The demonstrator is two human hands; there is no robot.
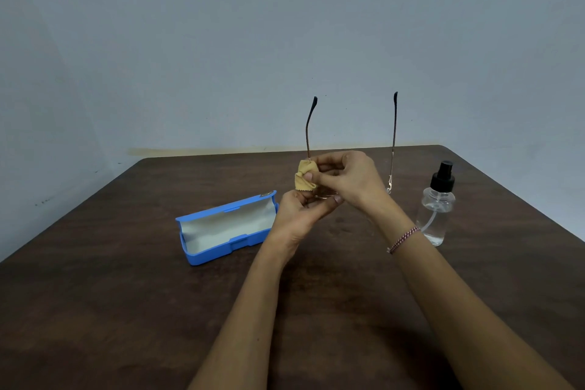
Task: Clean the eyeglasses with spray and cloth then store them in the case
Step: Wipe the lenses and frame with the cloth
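The eyeglasses (393, 142) are held above the table with both thin temples pointing up, dark tips at the top. My left hand (300, 212) grips the frame from below at its left side. My right hand (348, 177) pinches a small yellow cloth (304, 179) against the left lens; the lenses are mostly hidden behind my fingers. The blue case (221, 228) lies open on the table to the left of my hands, its pale lining facing up. A clear spray bottle (437, 206) with a black pump stands upright to the right.
A dark brown wooden table (126, 310) fills the lower view, its far edge against a grey-blue wall (221, 41). A woven bracelet (403, 239) sits on my right wrist.
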